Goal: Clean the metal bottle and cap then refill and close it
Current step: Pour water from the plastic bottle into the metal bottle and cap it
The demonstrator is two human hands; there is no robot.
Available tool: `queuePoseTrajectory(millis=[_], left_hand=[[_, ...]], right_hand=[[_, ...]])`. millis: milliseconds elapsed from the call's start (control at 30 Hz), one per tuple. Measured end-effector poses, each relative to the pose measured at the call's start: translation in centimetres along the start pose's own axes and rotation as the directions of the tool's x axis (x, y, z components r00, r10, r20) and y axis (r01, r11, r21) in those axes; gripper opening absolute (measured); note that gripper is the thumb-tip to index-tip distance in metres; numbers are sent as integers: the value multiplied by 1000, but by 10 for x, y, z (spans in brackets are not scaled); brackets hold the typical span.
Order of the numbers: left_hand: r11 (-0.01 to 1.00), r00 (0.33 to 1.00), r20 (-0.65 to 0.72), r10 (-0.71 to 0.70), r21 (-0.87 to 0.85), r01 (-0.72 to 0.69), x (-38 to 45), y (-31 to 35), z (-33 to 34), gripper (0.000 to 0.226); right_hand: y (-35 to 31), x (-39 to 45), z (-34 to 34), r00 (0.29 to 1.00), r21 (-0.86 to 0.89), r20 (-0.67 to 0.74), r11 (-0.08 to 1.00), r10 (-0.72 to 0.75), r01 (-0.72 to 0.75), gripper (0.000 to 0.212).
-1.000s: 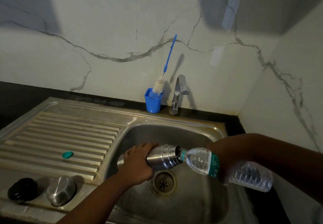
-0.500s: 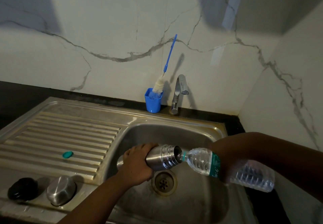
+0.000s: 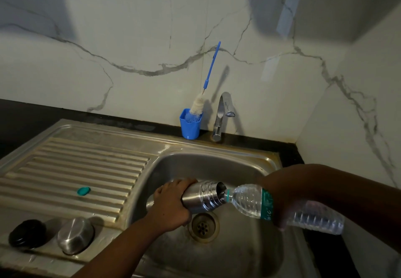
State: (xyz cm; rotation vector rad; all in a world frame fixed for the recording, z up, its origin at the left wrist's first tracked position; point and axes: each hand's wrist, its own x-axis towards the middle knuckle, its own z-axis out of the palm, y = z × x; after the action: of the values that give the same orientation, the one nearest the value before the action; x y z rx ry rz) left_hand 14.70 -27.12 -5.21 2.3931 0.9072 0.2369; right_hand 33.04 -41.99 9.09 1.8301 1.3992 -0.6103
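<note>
- The left hand (image 3: 171, 206) grips the metal bottle (image 3: 201, 196) around its body, fingers curled over the top and thumb underneath, holding it tilted nearly on its side above the sink basin (image 3: 217, 167), its open mouth facing right.
- The right hand (image 3: 282, 210) is wrapped around a clear plastic water bottle (image 3: 249, 201) with a green label, holding it tipped so its neck points left and meets the open mouth of the metal bottle; its fingers are mostly hidden behind the plastic.
- Both bottles hang over the basin, just above the round drain (image 3: 202, 226).
- The ribbed drainboard (image 3: 65, 169) lies to the left of the basin. A small teal cap (image 3: 83, 191) rests on its ridges, well apart from the hands.
- Near the front left corner of the drainboard a rounded steel cap (image 3: 74, 235) stands mouth down, and just beside it, on its left, sits a black round lid (image 3: 27, 233).
- At the back edge of the sink a blue cup (image 3: 190, 128) holds a bottle brush (image 3: 198, 106) with a white head and a long blue handle leaning toward the wall.
- A chrome tap (image 3: 220, 115) stands just right of the cup, on the dark bench (image 3: 32, 115) that borders the sink.
- A white marble-veined wall (image 3: 108, 39) rises behind and on the right.
</note>
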Motion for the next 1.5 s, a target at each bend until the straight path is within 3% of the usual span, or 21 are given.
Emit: queuePoseTrajectory(millis=[400, 700, 1000, 1233, 1500], left_hand=[[1000, 1000, 5, 1, 15, -1, 0, -3, 2, 96], [1000, 1000, 21, 10, 28, -11, 2, -6, 5, 96], [999, 999, 42, 21, 36, -23, 0, -8, 7, 94], [999, 997, 80, 24, 22, -26, -1, -2, 8, 91], [1000, 997, 71, 30, 0, -30, -9, 9, 3, 90]], right_hand=[[3, -10, -9, 988, 68, -110, 993, 105, -98, 102], [-2, -19, -15, 992, 19, -101, 997, 77, -75, 89], [-15, -31, -21, 965, -147, -252, 983, 74, -114, 78], [-31, -38, -30, 964, -302, -250, 938, 92, -168, 75], [-41, -49, -54, 934, -411, -357, 896, 12, -168, 51]])
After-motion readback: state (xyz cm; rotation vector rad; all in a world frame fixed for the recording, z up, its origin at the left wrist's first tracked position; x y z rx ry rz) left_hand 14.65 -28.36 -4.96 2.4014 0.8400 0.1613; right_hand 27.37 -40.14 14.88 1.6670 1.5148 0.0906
